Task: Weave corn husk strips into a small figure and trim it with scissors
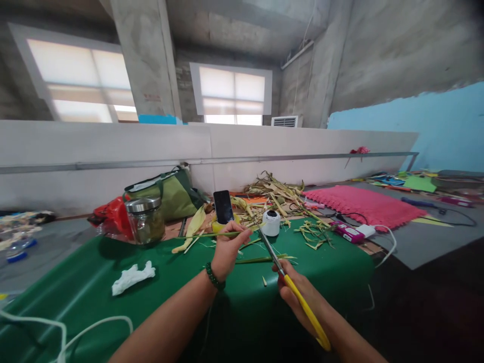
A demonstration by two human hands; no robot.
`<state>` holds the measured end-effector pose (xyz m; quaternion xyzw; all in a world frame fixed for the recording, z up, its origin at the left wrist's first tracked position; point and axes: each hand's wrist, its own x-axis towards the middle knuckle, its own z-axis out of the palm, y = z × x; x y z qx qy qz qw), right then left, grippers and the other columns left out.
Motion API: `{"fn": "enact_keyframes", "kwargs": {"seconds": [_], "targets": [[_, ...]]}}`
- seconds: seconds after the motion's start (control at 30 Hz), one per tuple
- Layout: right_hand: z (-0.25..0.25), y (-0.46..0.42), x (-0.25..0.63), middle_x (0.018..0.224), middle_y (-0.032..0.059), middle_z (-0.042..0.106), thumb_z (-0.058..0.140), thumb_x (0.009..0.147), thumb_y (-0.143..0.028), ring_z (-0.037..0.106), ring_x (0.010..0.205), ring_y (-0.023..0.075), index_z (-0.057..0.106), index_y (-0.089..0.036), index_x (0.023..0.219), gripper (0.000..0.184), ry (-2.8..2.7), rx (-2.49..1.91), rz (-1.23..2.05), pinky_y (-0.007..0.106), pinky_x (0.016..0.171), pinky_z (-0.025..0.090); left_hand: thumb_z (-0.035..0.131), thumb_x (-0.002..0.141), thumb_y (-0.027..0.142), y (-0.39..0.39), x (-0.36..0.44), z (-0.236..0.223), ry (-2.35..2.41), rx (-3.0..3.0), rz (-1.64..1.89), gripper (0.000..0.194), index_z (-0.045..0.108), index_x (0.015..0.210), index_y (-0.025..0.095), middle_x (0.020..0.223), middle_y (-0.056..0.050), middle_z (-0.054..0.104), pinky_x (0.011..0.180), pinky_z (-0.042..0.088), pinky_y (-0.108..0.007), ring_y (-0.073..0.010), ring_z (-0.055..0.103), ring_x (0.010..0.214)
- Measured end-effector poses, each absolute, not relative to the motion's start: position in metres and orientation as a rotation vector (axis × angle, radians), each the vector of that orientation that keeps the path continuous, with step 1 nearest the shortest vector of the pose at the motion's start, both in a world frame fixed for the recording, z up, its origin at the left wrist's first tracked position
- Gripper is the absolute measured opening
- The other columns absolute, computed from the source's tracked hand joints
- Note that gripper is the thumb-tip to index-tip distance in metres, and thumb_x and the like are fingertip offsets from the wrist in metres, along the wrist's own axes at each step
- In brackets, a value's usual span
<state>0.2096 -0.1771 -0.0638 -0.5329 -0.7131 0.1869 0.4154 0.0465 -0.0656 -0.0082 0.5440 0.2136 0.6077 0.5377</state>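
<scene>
My left hand (228,250), with a dark green bead bracelet at the wrist, pinches a thin green plant strip (204,235) over the green mat. The strip sticks out leftward from my fingers. In my right hand (298,297) is a pair of scissors (270,249) with yellow handles, seen nearly edge-on. Their blades point up and away, with the tips just right of my left fingertips; whether the blades are parted I cannot tell. A white spool-like object (271,226) with a dark top stands just behind the tips. Beneath my hands lies another green strip (255,260).
Dried husks (274,189) and a phone (223,207) sit behind my hands. Leftward are a glass jar (145,227), a green bag (176,194) and white tissue (133,277). Plant scraps (314,233), a purple-and-white device (347,232) and pink cloth (363,206) lie rightward.
</scene>
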Motion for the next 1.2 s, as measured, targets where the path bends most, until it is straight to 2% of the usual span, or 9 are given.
{"fn": "enact_keyframes", "kwargs": {"seconds": [0.2,0.37,0.5,0.6,0.77,0.93,1.0,1.13,1.2], "targets": [[-0.058,-0.178,0.196,0.057,-0.0046,0.039,0.025,0.081,-0.077,0.033,0.044,0.0101,0.049,-0.02,0.097,0.064,-1.617,-1.368,0.597,0.022,0.039,0.028,0.08,0.059,0.032,-0.071,0.048,-0.007,0.507,1.366,1.377,0.034,0.051,0.054,0.016,0.057,0.003,0.057,0.055,0.044,-0.022,-0.008,0.053,0.052],[-0.053,-0.183,0.201,0.058,-0.0013,0.049,0.027,0.085,-0.071,0.041,0.047,0.0114,0.053,-0.019,0.085,0.058,-1.544,-1.409,0.449,0.023,0.042,0.032,0.082,0.057,0.033,-0.067,0.047,-0.009,0.44,1.306,1.305,0.036,0.05,0.056,0.016,0.065,0.002,0.061,0.052,0.043,-0.02,-0.0065,0.053,0.051],[-0.041,-0.173,0.246,0.07,0.0048,0.064,0.041,0.084,-0.062,0.059,0.06,0.0195,0.054,-0.021,0.09,0.044,-1.398,-1.731,0.124,0.027,0.054,0.043,0.083,0.054,0.032,-0.058,0.041,-0.007,0.496,1.224,1.216,0.033,0.056,0.061,0.016,0.055,0.004,0.057,0.05,0.041,-0.018,-0.0072,0.053,0.051],[-0.035,-0.16,0.287,0.078,0.0104,0.069,0.045,0.085,-0.048,0.066,0.074,0.0285,0.058,-0.019,0.097,0.034,-1.44,-2.189,-0.007,0.032,0.061,0.044,0.084,0.049,0.03,-0.052,0.035,-0.002,0.501,1.201,1.12,0.033,0.058,0.06,0.015,0.052,0.004,0.055,0.049,0.041,-0.017,-0.0068,0.051,0.049],[-0.048,-0.14,0.32,0.1,0.0202,0.069,0.042,0.088,-0.029,0.067,0.092,0.0316,0.051,-0.006,0.124,0.043,-1.599,-2.48,-0.016,0.035,0.072,0.045,0.084,0.05,0.027,-0.045,0.024,0.004,0.492,1.298,0.948,0.026,0.064,0.059,0.014,0.054,0.001,0.058,0.049,0.043,-0.019,-0.0084,0.053,0.049],[-0.044,-0.133,0.314,0.095,0.0177,0.07,0.048,0.088,-0.032,0.068,0.09,0.0328,0.066,-0.014,0.109,0.033,-1.778,-2.565,-0.076,0.038,0.07,0.049,0.081,0.051,0.025,-0.038,0.016,0.005,0.493,1.358,0.875,0.021,0.065,0.061,0.015,0.054,0.0,0.059,0.049,0.044,-0.02,-0.0098,0.055,0.049],[-0.034,-0.133,0.299,0.096,0.0147,0.07,0.054,0.084,-0.029,0.068,0.086,0.0304,0.067,-0.018,0.103,0.026,-1.913,-2.354,-0.198,0.037,0.068,0.051,0.078,0.053,0.023,-0.037,0.014,0.005,0.493,1.402,0.839,0.017,0.066,0.062,0.016,0.052,0.0,0.059,0.048,0.043,-0.02,-0.0096,0.053,0.047],[-0.022,-0.127,0.247,0.096,0.0077,0.069,0.048,0.091,-0.023,0.066,0.084,0.017,0.063,-0.023,0.105,0.021,-2.232,-1.145,-0.155,0.027,0.073,0.052,0.074,0.056,0.019,-0.035,0.012,0.004,0.529,1.566,0.698,0.009,0.067,0.062,0.017,0.05,0.0,0.059,0.045,0.038,-0.02,-0.0106,0.052,0.046],[-0.02,-0.119,0.222,0.089,0.0069,0.068,0.046,0.093,-0.023,0.064,0.081,0.0149,0.063,-0.022,0.101,0.019,-2.252,-0.818,-0.141,0.024,0.07,0.051,0.073,0.056,0.017,-0.033,0.011,0.003,0.537,1.62,0.628,0.007,0.067,0.061,0.017,0.05,0.0,0.06,0.045,0.038,-0.02,-0.0106,0.052,0.046]]}}
